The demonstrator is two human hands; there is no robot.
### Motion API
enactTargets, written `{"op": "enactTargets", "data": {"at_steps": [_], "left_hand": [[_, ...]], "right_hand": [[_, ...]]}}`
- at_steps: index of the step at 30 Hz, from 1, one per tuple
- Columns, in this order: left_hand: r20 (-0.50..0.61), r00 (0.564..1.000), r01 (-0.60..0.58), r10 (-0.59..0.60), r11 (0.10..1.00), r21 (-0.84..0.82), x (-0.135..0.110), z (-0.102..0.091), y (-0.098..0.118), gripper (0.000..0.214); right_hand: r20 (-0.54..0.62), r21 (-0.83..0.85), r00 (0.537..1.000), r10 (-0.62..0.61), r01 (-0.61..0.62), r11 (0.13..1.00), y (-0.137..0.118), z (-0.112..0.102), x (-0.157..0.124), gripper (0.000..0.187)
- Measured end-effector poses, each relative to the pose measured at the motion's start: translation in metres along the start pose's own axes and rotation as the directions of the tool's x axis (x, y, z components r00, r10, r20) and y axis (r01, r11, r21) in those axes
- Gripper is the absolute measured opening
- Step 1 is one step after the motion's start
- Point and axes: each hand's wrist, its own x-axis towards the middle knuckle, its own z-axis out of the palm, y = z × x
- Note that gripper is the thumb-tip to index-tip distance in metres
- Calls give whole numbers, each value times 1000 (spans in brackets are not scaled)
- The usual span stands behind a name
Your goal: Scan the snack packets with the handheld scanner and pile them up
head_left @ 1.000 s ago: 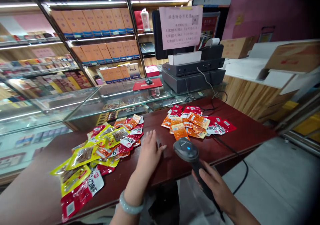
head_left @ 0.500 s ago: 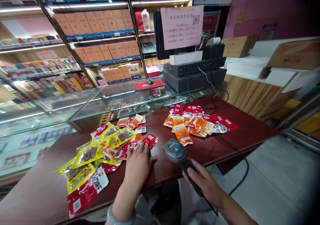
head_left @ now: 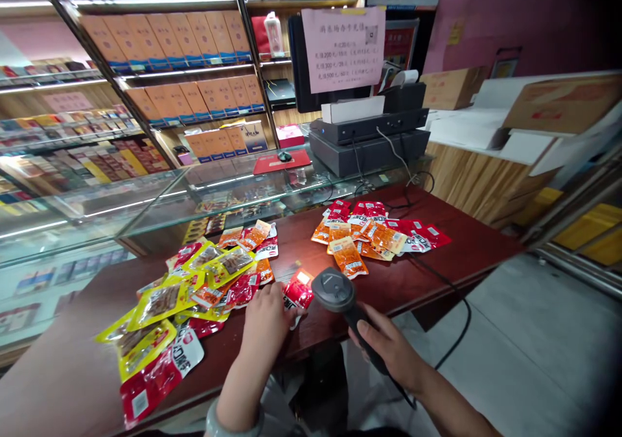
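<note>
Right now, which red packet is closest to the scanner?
The red packet in the grip of your left hand, between the left pile and the right pile; the other red packets lie within those piles, farther from the scanner.

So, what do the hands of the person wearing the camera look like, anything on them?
Both are ungloved. The left hand has a smooth, rounded, pale grey-green bangle around its wrist. The right hand shows no bangle or watch at its wrist. No sleeve covers either arm where it shows. Whether any rings are worn, I can't tell.
</note>
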Motion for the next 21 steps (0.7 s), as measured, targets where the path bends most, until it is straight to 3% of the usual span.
{"op": "enactTargets", "data": {"at_steps": [7,12,17,21], "left_hand": [[37,997,65,-62,995,-81,-3,3,4,43],[45,988,156,-149,948,-278,4,1,6,41],[31,990,123,-137,733,-669,45,9,36,31],[-49,999,-51,15,464,-885,79,14,77,57]], "right_hand": [[99,4,994,-38,38,999,-7,1,-3,75],[61,24,997,-41,40,999,-1,-3,-6,72],[-50,81,998,-41,45,996,8,-14,-9,75],[-81,113,994,-68,77,991,8,-21,-11,70]]}}
